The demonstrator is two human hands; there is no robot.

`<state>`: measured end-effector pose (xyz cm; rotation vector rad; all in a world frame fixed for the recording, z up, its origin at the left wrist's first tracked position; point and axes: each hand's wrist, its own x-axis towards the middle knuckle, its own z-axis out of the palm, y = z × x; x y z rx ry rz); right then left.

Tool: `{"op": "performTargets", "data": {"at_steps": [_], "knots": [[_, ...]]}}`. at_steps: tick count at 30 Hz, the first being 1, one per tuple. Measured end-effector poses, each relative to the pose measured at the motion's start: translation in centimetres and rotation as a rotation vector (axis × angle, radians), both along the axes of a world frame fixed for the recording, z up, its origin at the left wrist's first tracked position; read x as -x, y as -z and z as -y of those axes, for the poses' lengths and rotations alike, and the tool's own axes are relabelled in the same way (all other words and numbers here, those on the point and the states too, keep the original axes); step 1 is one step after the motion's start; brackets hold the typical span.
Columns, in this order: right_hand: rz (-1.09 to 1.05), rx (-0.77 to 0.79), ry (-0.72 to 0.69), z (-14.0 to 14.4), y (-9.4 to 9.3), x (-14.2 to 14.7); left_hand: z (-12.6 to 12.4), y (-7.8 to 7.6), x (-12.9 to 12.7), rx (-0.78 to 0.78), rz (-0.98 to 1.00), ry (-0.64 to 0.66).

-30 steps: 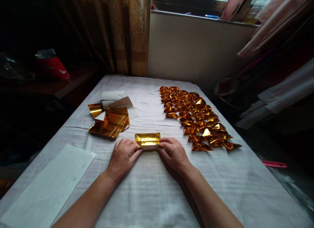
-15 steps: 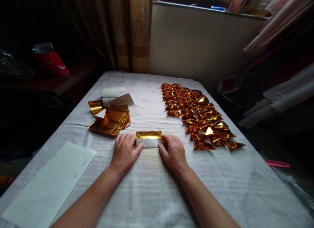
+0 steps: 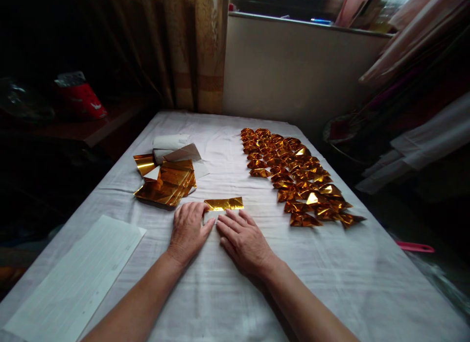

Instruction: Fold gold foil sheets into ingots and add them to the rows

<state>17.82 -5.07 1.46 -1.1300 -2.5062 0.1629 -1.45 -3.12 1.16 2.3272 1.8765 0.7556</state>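
Note:
A folded strip of gold foil paper (image 3: 224, 204) lies on the white cloth in front of me, gold along its far half and pale along its near half. My left hand (image 3: 188, 232) grips the strip's left end between thumb and fingers. Across the pale near half, my right hand (image 3: 246, 239) rests flat with its fingers stretched out, hiding part of that side. Beyond my left hand sits a fanned pile of gold foil sheets (image 3: 174, 178). To the right, several folded gold foil ingots (image 3: 293, 175) stand in close rows.
A lined paper sheet (image 3: 73, 278) lies on the white cloth (image 3: 220, 293) at the left. Behind the foil pile is a white roll (image 3: 171, 141). A red container (image 3: 82, 99) stands on a dark side table. Clothes (image 3: 426, 141) hang at the right.
My right hand has moved left from the strip's right end and now lies flat over its near half. The left hand keeps its place at the left end.

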Motion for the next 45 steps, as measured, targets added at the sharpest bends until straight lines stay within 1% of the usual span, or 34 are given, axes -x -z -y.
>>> {"op": "performTargets", "data": {"at_steps": [2, 5, 9, 11, 13, 15, 17, 19, 21, 25, 31, 34, 39, 42, 45], "knots": [[0.052, 0.108, 0.009, 0.3, 0.0, 0.0, 0.0, 0.0, 0.0, -0.004, 0.017, 0.003], [0.096, 0.196, 0.058, 0.5, 0.1, -0.9, 0.1, 0.1, 0.2, -0.009, 0.043, 0.02], [0.144, 0.242, 0.187, 0.8, 0.3, -2.6, 0.0, 0.4, 0.6, -0.005, 0.064, 0.048], [0.172, 0.252, 0.206, 0.8, 0.5, -3.2, 0.0, 0.5, 0.6, -0.029, 0.053, 0.06], [0.185, 0.257, 0.215, 0.9, 0.6, -3.4, 0.2, 0.5, 0.5, -0.097, 0.027, 0.087], [0.181, 0.262, 0.221, 0.9, 0.6, -3.4, 0.5, 0.4, 0.1, -0.188, -0.011, 0.172], [0.163, 0.266, 0.227, 0.9, 0.7, -3.3, 0.8, 0.2, -0.4, -0.239, -0.066, 0.319], [0.14, 0.268, 0.23, 0.9, 0.7, -3.3, 1.1, 0.1, -0.8, -0.216, -0.138, 0.459], [0.124, 0.271, 0.228, 0.9, 0.7, -3.3, 1.3, 0.1, -0.9, -0.156, -0.201, 0.523], [0.122, 0.281, 0.225, 1.0, 0.6, -3.3, 1.5, 0.4, -0.4, -0.078, -0.255, 0.516], [0.119, 0.285, 0.23, 0.9, 0.3, -3.2, 1.9, 1.0, 1.5, -0.027, -0.294, 0.466], [0.124, 0.28, 0.231, 0.9, 0.2, -3.1, 2.2, 1.0, 2.7, -0.015, -0.298, 0.433], [0.13, 0.231, 0.237, 1.1, -0.1, -2.9, 3.0, 0.8, 4.5, -0.012, -0.273, 0.371], [0.119, 0.207, 0.24, 1.2, -0.2, -2.9, 3.1, 0.5, 4.7, -0.009, -0.235, 0.353], [0.102, 0.191, 0.247, 1.0, -0.3, -3.0, 2.7, 0.1, 4.1, -0.022, -0.148, 0.319]]}}
